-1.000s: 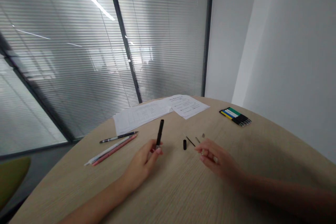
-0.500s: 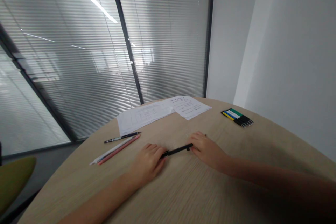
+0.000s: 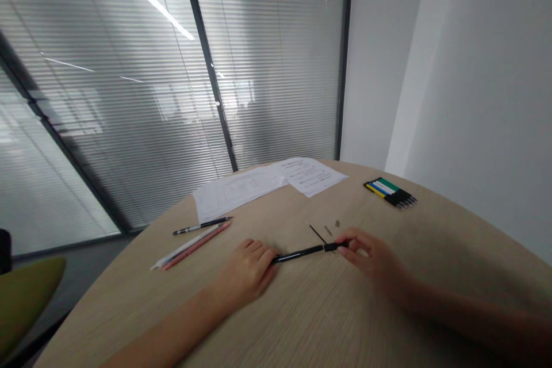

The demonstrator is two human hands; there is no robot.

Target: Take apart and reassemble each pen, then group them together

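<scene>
My left hand is closed around one end of a black pen barrel, which points to the right just above the table. With thumb and forefinger, my right hand pinches a short black pen section, its end meeting or almost meeting the barrel's tip. Whether the two are joined I cannot tell. Behind them a thin dark refill lies slanted on the wood. Beside it are a small spring-like piece and a tiny grey part.
On the left of the round table lie a black pen, a white pen and a pink pen. Printed papers are at the back. Several coloured pens lie side by side at the right. A green chair stands lower left.
My right hand has moved right, now gripping the short section at the barrel's far end. The refill and small parts behind have come into view. My left hand keeps its hold.
</scene>
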